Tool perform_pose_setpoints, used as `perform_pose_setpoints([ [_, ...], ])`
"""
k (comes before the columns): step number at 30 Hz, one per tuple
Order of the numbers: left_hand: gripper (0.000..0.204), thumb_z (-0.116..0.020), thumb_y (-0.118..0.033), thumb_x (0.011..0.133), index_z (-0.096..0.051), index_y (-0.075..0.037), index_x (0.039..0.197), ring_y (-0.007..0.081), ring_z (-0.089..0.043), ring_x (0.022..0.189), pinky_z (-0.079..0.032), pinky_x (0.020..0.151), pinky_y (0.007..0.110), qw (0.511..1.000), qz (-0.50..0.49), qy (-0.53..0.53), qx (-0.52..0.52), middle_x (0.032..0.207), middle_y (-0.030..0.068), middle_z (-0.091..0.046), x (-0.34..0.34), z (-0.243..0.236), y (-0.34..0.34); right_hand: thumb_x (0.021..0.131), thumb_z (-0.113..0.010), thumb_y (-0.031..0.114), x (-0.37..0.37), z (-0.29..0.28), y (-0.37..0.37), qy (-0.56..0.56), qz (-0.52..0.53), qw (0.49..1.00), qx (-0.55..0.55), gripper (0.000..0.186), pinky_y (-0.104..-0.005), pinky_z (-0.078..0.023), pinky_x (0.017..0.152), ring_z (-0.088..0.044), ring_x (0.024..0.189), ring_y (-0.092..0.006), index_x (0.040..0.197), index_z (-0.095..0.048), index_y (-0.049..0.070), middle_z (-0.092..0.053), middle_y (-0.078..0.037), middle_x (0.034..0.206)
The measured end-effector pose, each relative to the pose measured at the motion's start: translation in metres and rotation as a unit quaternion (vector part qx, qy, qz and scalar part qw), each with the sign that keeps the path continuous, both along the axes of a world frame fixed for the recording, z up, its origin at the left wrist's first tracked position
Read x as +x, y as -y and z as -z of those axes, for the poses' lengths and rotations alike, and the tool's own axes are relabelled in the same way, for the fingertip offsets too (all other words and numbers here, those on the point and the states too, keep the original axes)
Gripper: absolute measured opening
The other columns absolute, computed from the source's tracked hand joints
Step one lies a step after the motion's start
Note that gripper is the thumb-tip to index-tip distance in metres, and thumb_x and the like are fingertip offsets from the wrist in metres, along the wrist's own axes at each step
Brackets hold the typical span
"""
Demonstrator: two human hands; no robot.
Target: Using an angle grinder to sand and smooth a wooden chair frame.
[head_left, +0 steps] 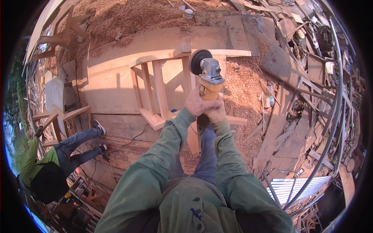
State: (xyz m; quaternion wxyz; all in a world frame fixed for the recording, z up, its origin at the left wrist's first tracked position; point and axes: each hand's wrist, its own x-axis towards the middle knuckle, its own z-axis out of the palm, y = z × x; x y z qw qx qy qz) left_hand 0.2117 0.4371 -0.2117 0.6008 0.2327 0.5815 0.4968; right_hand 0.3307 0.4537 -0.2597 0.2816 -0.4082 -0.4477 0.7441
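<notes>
Both my hands grip a yellow and grey angle grinder in front of me. My left hand wraps the yellow body from the left, and my right hand holds it from the right, just below. The grinder's dark round disc points up and left, at the top rail of an unfinished pale wooden chair frame. The frame lies on its side on large wooden boards. My green sleeves come up from the lower edge.
Sawdust covers the ground beyond the boards. A person in a green top and jeans sits at lower left beside another chair frame. Scrap planks pile up on the right. A black cable runs across the boards.
</notes>
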Motion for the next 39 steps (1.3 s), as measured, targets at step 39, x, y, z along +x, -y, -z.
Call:
perform_pose_setpoints([
  [39, 0.073, -0.083, -0.032, 0.064, -0.048, 0.007, 0.115, 0.0258, -0.064, 0.095, -0.05, 0.087, 0.036, 0.992, -0.066, -0.101, -0.038, 0.105, 0.0178, -0.064, 0.013, 0.005, -0.054, 0.072, -0.078, 0.008, 0.016, -0.01, -0.08, 0.035, -0.109, 0.992, -0.045, 0.044, -0.0275, -0.053, 0.076, -0.062, 0.088, -0.0125, 0.111, -0.059, 0.0, -0.066, -0.005, 0.101],
])
